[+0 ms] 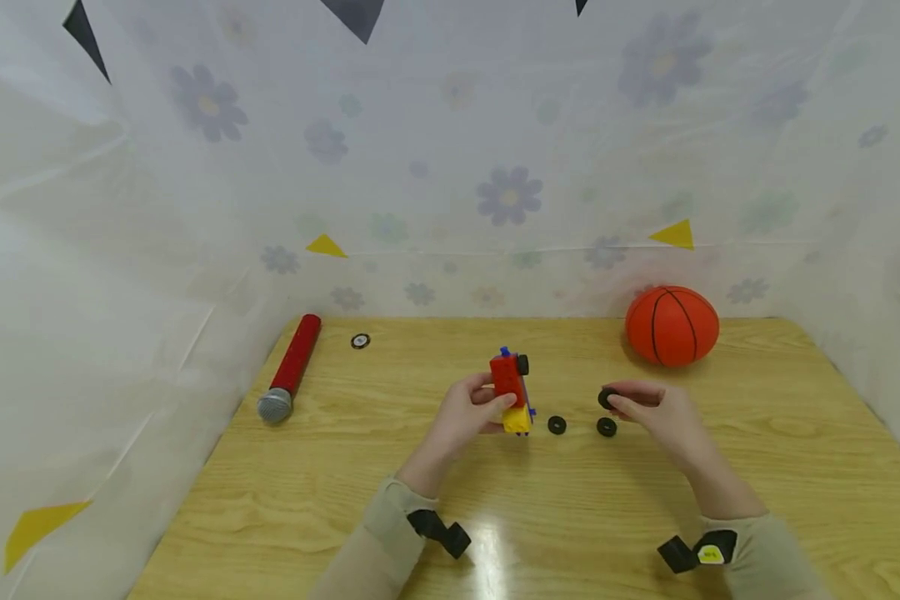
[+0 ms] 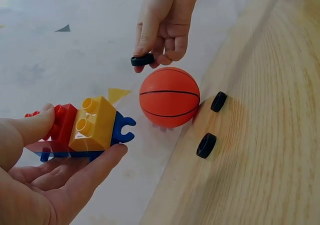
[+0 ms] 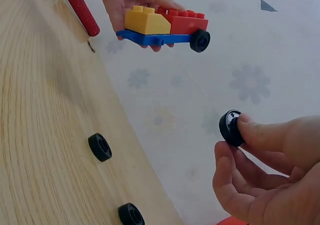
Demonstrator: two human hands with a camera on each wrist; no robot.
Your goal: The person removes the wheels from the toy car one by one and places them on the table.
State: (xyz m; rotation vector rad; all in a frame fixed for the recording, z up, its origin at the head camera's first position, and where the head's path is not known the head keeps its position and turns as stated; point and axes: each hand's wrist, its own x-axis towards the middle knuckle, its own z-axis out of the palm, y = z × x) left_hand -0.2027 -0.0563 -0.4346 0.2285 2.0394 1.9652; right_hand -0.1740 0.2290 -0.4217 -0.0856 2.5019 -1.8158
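Observation:
My left hand (image 1: pixel 464 413) grips a toy car (image 1: pixel 507 379) made of red and yellow blocks on a blue base, raised above the table. One black wheel (image 3: pixel 200 40) is fitted at the red end of the side that the right wrist view shows; by the yellow block that side carries no wheel. Between thumb and fingers, my right hand (image 1: pixel 663 414) pinches a loose black wheel (image 3: pixel 231 128), apart from the car. Two more black wheels lie on the table between the hands, a left one (image 1: pixel 557 425) and a right one (image 1: pixel 607 427).
An orange toy basketball (image 1: pixel 672 327) sits at the back right of the wooden table (image 1: pixel 270 517). Over at the left lie a red microphone (image 1: pixel 292 367) and a small round black-and-white disc (image 1: pixel 360 341). A flower-printed sheet (image 1: pixel 420 167) hangs behind the table.

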